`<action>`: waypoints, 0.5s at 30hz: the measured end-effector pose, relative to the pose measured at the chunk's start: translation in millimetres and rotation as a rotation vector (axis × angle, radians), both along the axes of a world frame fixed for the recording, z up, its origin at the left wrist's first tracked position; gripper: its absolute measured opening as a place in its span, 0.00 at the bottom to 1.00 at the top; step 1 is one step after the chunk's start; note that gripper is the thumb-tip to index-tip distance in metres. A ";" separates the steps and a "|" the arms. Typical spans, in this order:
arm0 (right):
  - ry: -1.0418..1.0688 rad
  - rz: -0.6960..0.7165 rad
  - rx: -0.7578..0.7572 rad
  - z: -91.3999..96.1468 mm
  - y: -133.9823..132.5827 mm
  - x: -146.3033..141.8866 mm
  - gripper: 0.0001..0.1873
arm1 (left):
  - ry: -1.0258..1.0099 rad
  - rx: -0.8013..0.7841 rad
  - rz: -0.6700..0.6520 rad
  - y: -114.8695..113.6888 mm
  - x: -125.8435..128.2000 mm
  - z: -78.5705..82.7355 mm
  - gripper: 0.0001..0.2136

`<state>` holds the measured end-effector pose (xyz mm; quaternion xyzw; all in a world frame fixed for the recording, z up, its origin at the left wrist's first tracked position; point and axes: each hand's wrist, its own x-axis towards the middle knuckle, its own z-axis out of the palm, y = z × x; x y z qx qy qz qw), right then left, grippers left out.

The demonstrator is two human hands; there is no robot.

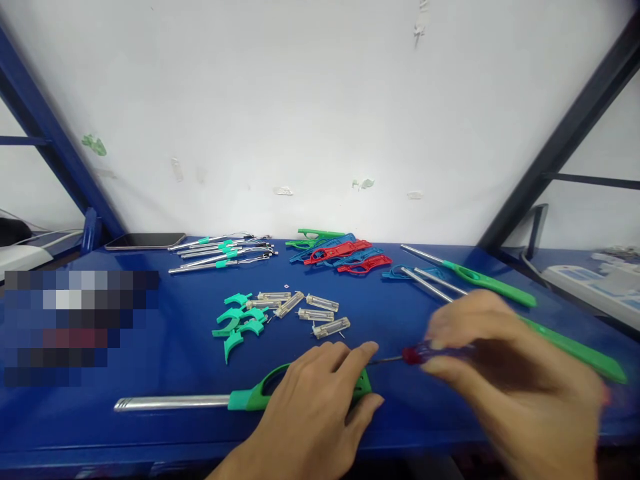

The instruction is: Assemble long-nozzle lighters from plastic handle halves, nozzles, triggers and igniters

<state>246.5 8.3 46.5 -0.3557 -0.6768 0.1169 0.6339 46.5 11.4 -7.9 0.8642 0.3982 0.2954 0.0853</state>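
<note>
Near the front edge of the table lies a long green utility lighter (245, 400), its metal tube pointing left. My left hand (315, 407) grips its handle and covers much of it, thumb and fingers around the rear end. My right hand (505, 373), slightly blurred, is closed on a screwdriver (413, 355) with a red and purple handle. Its shaft points left toward the lighter's rear end; my left index finger hides whether the tip touches. Just beyond my left hand are clear fuel tanks (331, 327) and teal triggers (233, 343).
Metal lighter tubes with wires (220, 265) lie back left, near a phone (146, 241). Red and blue handle shells (340, 252) are piled back centre. Other green lighters (493, 283) lie right, partly behind my right hand. A white wall (300, 120) closes the back.
</note>
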 end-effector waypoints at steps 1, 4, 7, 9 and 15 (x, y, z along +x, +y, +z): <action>0.030 -0.045 0.006 0.7 -1.5 6.6 0.07 | 0.005 0.010 0.002 -0.6 -0.3 0.4 0.27; 0.061 -0.221 -0.029 -2.7 -1.0 27.8 0.07 | 0.025 0.052 0.008 -1.9 -0.3 0.3 0.30; -0.030 -0.350 -0.131 -16.1 7.8 46.6 0.13 | 0.047 0.114 0.021 -2.0 1.4 -1.7 0.28; -0.099 -0.368 -0.205 -28.8 15.8 56.6 0.17 | 0.067 0.154 0.020 -1.5 3.1 -3.9 0.21; -0.325 -0.307 -0.325 -56.1 33.5 68.3 0.19 | 0.112 0.248 -0.002 -2.7 1.9 -4.2 0.17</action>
